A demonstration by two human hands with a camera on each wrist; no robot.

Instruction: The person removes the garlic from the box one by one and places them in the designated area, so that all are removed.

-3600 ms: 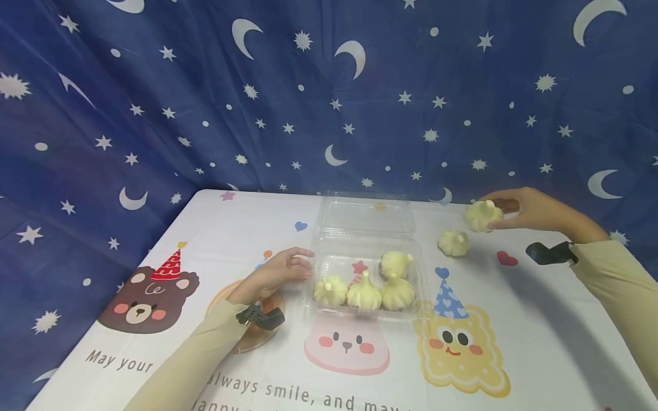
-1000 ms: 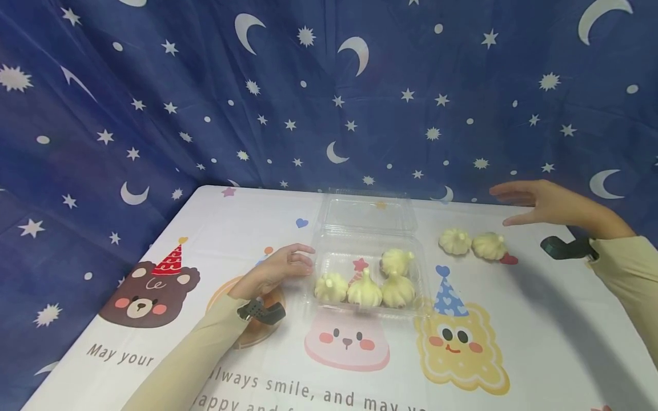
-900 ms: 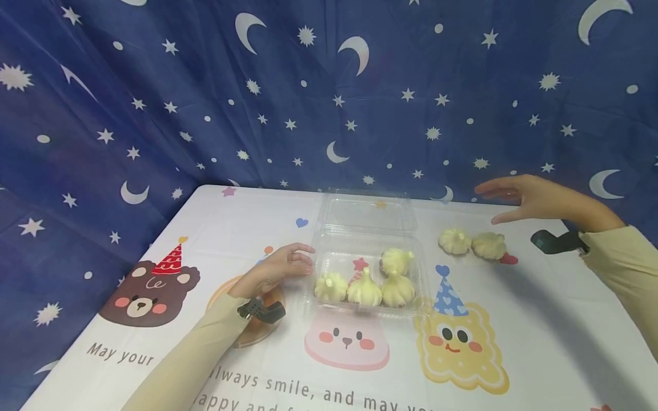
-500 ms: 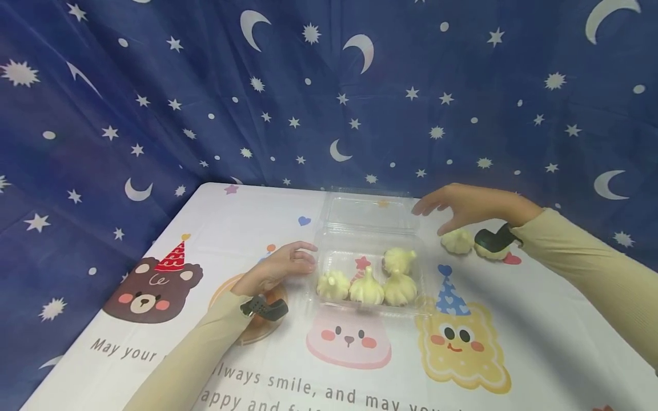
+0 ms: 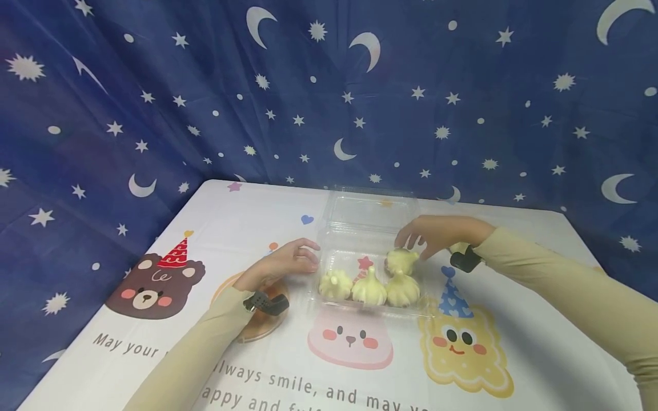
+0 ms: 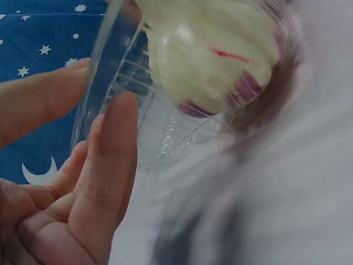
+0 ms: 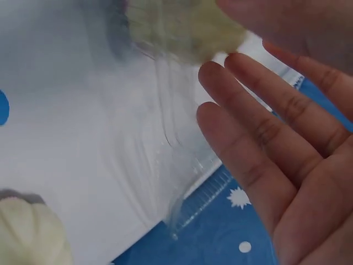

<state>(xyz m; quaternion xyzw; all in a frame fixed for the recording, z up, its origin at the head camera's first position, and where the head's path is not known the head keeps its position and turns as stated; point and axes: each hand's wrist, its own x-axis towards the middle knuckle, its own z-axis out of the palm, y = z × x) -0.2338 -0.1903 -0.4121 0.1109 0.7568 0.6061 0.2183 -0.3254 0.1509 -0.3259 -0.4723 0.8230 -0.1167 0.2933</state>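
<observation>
A clear plastic clamshell box [image 5: 336, 242] lies with its lid laid back, several whitish garlic bulbs [image 5: 369, 288] inside. My left hand [image 5: 283, 262] is at the box's left wall; in the left wrist view its fingers [image 6: 110, 160] are mostly straight, their tips right at the clear wall. Over the box's back right corner reaches my right hand [image 5: 437, 231], its fingertips close to the rear garlic bulb [image 5: 401, 261]. Its fingers [image 7: 242, 160] look extended and spread in the right wrist view, with the thumb overlapping that bulb.
Right of the box, a garlic bulb [image 5: 459, 247] on the tablecloth is mostly hidden behind the right wrist; a garlic bulb [image 7: 33, 234] also shows in the right wrist view. The white tablecloth [image 5: 267, 205] has cartoon prints. A dark blue curtain [image 5: 288, 68] stands behind the table.
My right hand has put a garlic bulb down beside another right of the box, let go, and moved left to the bulb at the box's back right. The left hand has stayed put.
</observation>
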